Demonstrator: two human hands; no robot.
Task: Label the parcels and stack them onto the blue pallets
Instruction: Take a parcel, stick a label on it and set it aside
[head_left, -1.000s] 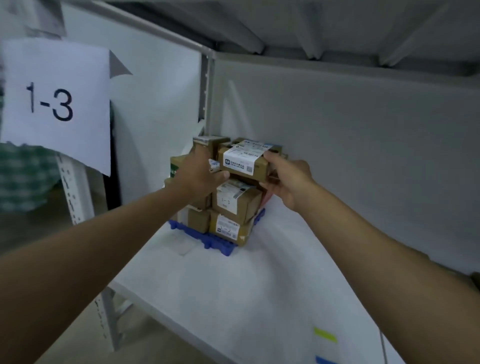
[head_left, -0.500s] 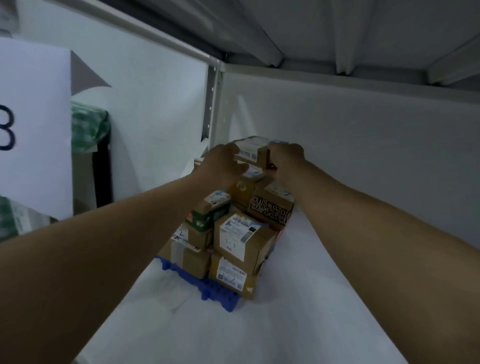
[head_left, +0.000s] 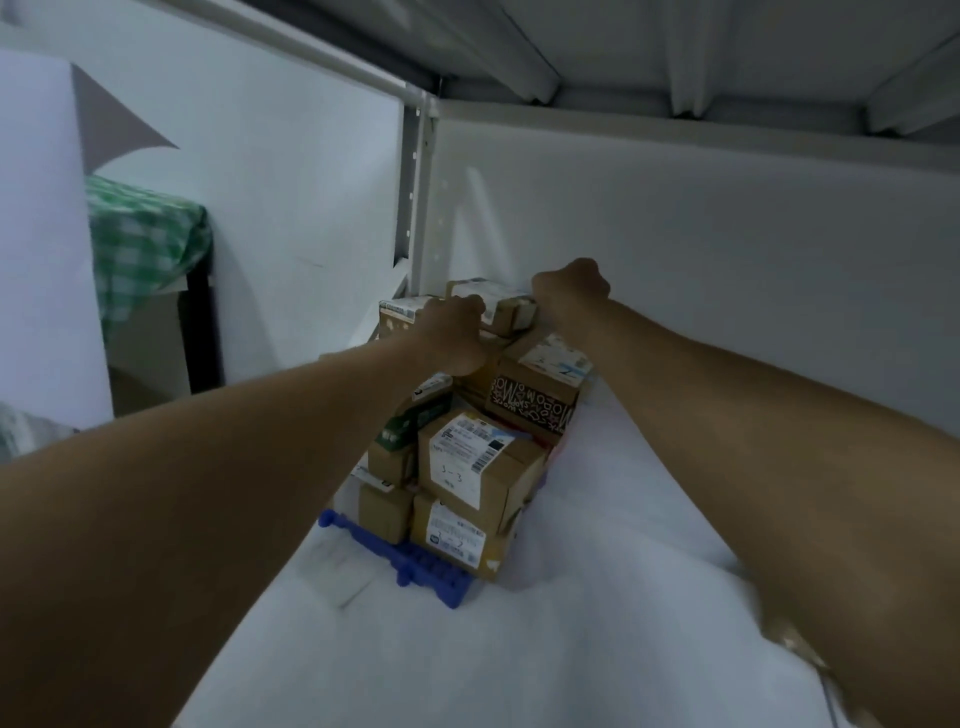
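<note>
Left hand (head_left: 453, 332) and right hand (head_left: 570, 286) each grip an end of the top parcel (head_left: 506, 306), frame centre, atop stack on blue pallet (head_left: 415, 561); small stiff cardboard, likely light, best held by opposite ends.

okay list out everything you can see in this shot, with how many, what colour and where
top parcel: one, brown with a white label, on top of the stack, held from both sides
parcels: exact count unclear, brown cardboard with white labels, one with black patterned print, stacked on the pallet
blue pallet: one, blue, on the shelf under the stack
shelf: one, white, with white side and back walls
paper sheet: one, white, hanging at left
checked cloth: one, green and white, beyond the shelf at left
left hand: one, on the top parcel's left side
right hand: one, on its right side
</note>
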